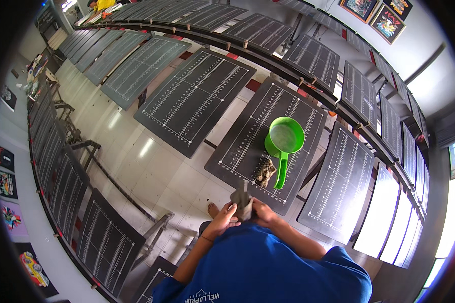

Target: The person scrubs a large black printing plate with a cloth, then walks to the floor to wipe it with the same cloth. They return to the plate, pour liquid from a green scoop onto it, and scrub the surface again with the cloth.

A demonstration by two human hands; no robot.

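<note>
Close to my body, my left hand (pixel 224 218) and my right hand (pixel 262 212) are closed around a grey-brown thing (pixel 243 202) with a narrow tip pointing away from me. Its kind I cannot make out; it could be folded cloth or a tool. Beyond my hands lies a black printing board (pixel 237 146) marked with white ruler lines. On it stands a bright green plastic dipper (pixel 270 146), its handle toward me. Whitish contents show inside, though I cannot tell what they are. A crumpled, stained brown rag (pixel 264 173) rests just left of the handle.
Similar boards flank this one: a dark board (pixel 194 101) to the left and a shiny board (pixel 338 182) to the right. A long dark rail (pixel 268 60) runs behind them. At lower left, a metal frame (pixel 159 230) stands on the tiled floor (pixel 136 151) near more boards.
</note>
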